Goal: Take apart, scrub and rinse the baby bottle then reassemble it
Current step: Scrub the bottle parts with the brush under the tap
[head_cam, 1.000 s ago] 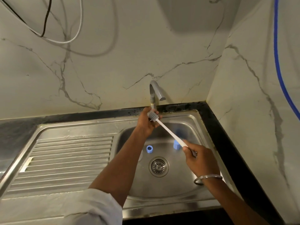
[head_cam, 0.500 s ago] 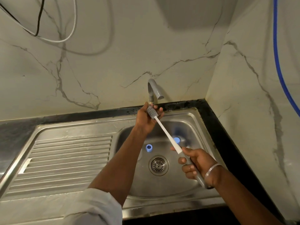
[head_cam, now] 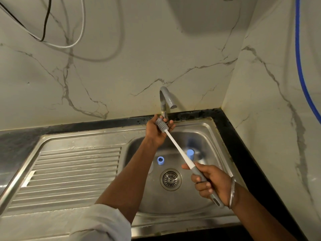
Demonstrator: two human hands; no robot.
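We see dim, warm light, with a broad soft shadow on the marble wall (head_cam: 139, 66) at twelve o'clock. Dull glare streaks the steel sink (head_cam: 86, 135) at nine o'clock, and the wide lens bows straight lines toward the edges; detail is slightly soft throughout.

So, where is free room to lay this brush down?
The ribbed drainboard left of the basin is bare; the brush could lie there. The basin floor is crowded: blue ring, blue piece and drain sit close together.
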